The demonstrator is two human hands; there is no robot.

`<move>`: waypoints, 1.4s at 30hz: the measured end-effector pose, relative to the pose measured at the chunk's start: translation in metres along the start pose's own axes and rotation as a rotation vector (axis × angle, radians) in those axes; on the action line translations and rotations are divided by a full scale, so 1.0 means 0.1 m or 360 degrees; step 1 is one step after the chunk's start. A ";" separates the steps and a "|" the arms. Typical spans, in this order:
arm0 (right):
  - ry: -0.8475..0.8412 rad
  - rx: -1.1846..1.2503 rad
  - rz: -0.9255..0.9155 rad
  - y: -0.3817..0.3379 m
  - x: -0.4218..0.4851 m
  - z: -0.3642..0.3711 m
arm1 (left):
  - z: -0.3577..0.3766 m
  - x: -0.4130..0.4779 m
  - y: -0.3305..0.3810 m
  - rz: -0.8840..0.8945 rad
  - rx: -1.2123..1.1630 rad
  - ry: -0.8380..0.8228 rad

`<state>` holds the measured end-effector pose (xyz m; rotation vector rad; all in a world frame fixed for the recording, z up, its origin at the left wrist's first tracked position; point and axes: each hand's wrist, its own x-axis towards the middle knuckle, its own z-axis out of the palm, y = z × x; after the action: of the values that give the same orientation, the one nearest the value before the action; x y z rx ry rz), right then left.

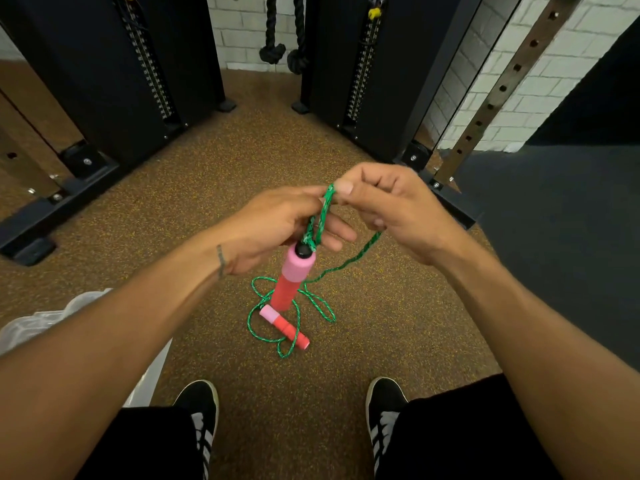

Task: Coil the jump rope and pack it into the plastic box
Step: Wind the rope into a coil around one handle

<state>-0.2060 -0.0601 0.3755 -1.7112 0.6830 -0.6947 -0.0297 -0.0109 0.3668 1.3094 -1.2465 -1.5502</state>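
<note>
At the near edge, two black shoes with white stripes, the left shoe (199,407) and the right shoe (386,403), stand apart on the speckled brown floor (221,174), with a strip of floor showing between them.

Low on the left sits the clear plastic box (33,325). The left forearm crosses over most of it, so what it holds cannot be told.

Ahead of the shoes, loose loops of the green jump rope (349,259) lie in a small tangle on the floor. One pink and red handle (285,327) lies flat among the loops. The rope is outside the box and well apart from it.

Above the tangle, the left hand (277,220) and the right hand (391,209) meet, each clamped on the rope. The right thumb and curled fingers pinch the top of a short doubled loop, and the left thumb and forefinger pinch it just beside them. The other handle (294,275) hangs upright from that loop, below the left fingers. A single strand runs from under the right hand down to the floor tangle.

To the right, a dark mat (554,220) borders the brown floor. Further off, two black weight-stack towers, the left tower (104,64) and the right tower (339,64), flank an open lane of floor that narrows toward a white brick wall (242,26). Knotted black ropes (273,51) hang there. A perforated steel upright (502,88) leans across the right side.
</note>
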 end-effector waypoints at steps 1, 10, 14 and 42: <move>0.0089 0.0068 0.0019 -0.01 0.01 -0.03 | 0.00 -0.01 0.02 0.0015 -0.0049 -0.0062; 0.0309 -0.0057 0.0044 0.11 0.08 -0.12 | -0.01 -0.03 0.01 0.0094 -0.0247 -0.0250; 0.0329 -0.0071 0.0086 0.14 0.10 -0.14 | 0.03 -0.03 0.02 0.0159 -0.0228 -0.0247; -0.0154 -0.1135 0.0139 0.14 0.00 0.15 | 0.03 0.06 0.01 0.0215 -0.0495 0.0278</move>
<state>-0.1964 -0.0537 0.3590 -2.3236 1.0063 -0.3093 -0.0339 -0.0159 0.3663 1.1095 -0.9227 -1.4336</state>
